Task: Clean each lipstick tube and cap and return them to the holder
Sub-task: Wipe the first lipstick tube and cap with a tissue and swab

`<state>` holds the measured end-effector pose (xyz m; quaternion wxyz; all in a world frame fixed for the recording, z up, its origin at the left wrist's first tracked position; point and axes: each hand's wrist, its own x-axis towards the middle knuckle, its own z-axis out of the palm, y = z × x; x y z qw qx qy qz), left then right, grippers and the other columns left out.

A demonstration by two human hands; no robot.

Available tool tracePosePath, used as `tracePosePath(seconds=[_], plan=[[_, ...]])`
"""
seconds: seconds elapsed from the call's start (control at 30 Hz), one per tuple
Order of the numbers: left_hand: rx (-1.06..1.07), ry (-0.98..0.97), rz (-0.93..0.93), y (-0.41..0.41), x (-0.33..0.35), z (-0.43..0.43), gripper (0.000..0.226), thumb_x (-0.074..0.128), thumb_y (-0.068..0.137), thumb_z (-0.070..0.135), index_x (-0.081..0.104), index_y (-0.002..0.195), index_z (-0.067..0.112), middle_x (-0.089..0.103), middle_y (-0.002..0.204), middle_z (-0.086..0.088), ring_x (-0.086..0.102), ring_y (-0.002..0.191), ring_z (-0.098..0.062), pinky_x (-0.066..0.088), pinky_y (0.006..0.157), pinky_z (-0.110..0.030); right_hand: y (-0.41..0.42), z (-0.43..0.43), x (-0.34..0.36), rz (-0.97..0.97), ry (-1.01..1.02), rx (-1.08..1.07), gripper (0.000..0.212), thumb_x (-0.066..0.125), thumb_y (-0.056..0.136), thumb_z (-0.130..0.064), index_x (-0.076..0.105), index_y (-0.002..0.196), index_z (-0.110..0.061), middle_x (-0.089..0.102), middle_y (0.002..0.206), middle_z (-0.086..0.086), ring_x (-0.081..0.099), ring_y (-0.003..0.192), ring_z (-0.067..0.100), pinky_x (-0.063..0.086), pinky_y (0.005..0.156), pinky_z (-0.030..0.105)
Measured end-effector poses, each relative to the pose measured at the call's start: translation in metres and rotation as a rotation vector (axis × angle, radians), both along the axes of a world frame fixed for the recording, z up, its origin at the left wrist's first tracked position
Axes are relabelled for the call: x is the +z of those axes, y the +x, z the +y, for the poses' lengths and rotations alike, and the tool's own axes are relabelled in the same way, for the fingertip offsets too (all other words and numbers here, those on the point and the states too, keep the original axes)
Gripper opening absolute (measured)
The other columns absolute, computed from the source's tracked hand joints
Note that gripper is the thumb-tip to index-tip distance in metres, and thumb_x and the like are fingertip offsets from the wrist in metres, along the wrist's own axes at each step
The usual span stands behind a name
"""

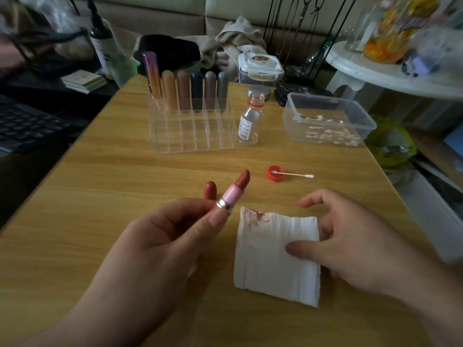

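Lipstick, uncapped, is grasped in the left grip above the bench.
A stained tissue is pinched by the right grip; the holder is set well behind.

Desk: you look down on a yellow-brown wood-grain desk filling the middle and lower frame.
Top of frame: a beige upholstered sofa back runs behind it.
Upper right: a white round table stands beside the desk.
Left edge: a black keyboard lies on a dark surface.
Light: dim and soft, shadows faint.
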<state>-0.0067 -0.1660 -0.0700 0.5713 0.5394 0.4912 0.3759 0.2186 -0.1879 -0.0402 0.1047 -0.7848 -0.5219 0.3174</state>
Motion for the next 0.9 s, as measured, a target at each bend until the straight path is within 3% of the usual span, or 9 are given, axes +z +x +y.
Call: tracePosePath(seconds=[0.07,0.13,0.3,0.43,0.5,0.6,0.7,0.77,0.9], plan=[[-0.015,-0.015,-0.043,-0.002,-0.003,0.001,0.040,0.073,0.071,0.067,0.078,0.089,0.032,0.065,0.065,-0.004,0.054,0.058,-0.016,0.042,0.057,-0.031,-0.002,-0.001,0.000,-0.133,0.071,-0.007,0.069,0.085,0.060,-0.057,0.037,0.109,-0.052,0.063,0.067,-0.005,0.060,0.053,0.007,0.045,0.047,0.028],[-0.017,-0.012,-0.084,-0.001,-0.007,0.002,0.031,0.074,0.072,0.056,0.077,0.087,0.029,0.069,0.071,-0.001,0.060,0.064,-0.018,0.048,0.064,-0.033,-0.006,-0.002,0.005,-0.299,0.122,0.033,0.066,0.082,0.059,-0.064,0.036,0.105,-0.052,0.058,0.069,-0.007,0.055,0.058,0.007,0.042,0.048,0.028],[-0.038,-0.286,-0.323,0.003,-0.010,0.005,0.029,0.090,0.060,0.023,0.078,0.081,0.009,0.063,0.074,-0.016,0.055,0.066,-0.023,0.044,0.071,-0.038,-0.001,-0.010,-0.003,-0.341,0.397,0.357,0.034,0.080,0.069,-0.052,0.053,0.084,-0.038,0.049,0.070,-0.015,0.049,0.063,0.003,0.034,0.049,0.022],[-0.017,-0.284,-0.371,0.005,-0.003,0.006,0.031,0.079,0.048,0.020,0.080,0.078,0.012,0.073,0.084,-0.020,0.068,0.068,-0.024,0.060,0.067,-0.030,0.003,-0.012,-0.021,-0.081,0.679,0.489,0.015,0.077,0.079,-0.033,0.064,0.073,-0.026,0.051,0.068,-0.015,0.052,0.061,0.007,0.041,0.050,0.027],[-0.046,-0.212,-0.291,0.004,-0.001,0.006,0.032,0.080,0.049,0.024,0.079,0.080,0.016,0.074,0.083,-0.018,0.072,0.072,-0.027,0.060,0.071,-0.035,-0.004,-0.014,-0.026,0.053,0.770,0.460,0.013,0.077,0.080,-0.024,0.068,0.071,-0.021,0.057,0.066,-0.010,0.054,0.057,0.012,0.042,0.048,0.030],[-0.084,-0.090,-0.142,0.005,0.001,0.007,0.033,0.080,0.051,0.030,0.077,0.083,0.026,0.077,0.078,-0.012,0.076,0.074,-0.025,0.061,0.070,-0.032,-0.019,-0.016,-0.029,0.430,0.749,0.245,0.009,0.080,0.077,-0.028,0.075,0.078,-0.021,0.069,0.070,0.000,0.064,0.058,0.016,0.050,0.050,0.026],[-0.118,-0.028,-0.099,0.011,0.001,0.007,0.026,0.081,0.060,0.023,0.077,0.086,0.023,0.078,0.079,-0.008,0.076,0.076,-0.022,0.060,0.069,-0.027,-0.031,-0.010,-0.030,0.742,0.627,0.115,0.023,0.083,0.075,-0.031,0.077,0.091,-0.015,0.075,0.080,0.008,0.071,0.073,0.020,0.054,0.062,0.022],[-0.099,0.020,-0.035,0.016,-0.002,0.008,0.022,0.082,0.064,0.023,0.078,0.086,0.024,0.078,0.080,-0.003,0.076,0.077,-0.018,0.061,0.072,-0.029,-0.037,-0.003,-0.030,0.817,0.580,0.094,0.023,0.085,0.076,-0.028,0.077,0.091,-0.012,0.075,0.078,0.009,0.071,0.068,0.017,0.052,0.059,0.020],[-0.008,0.110,0.154,0.023,-0.005,0.010,0.016,0.085,0.070,0.023,0.077,0.082,0.028,0.076,0.072,0.013,0.073,0.070,-0.001,0.057,0.066,-0.017,-0.038,0.009,-0.031,0.784,0.511,0.075,0.011,0.081,0.074,-0.015,0.077,0.082,-0.009,0.072,0.065,0.002,0.063,0.053,0.004,0.045,0.048,0.014]])
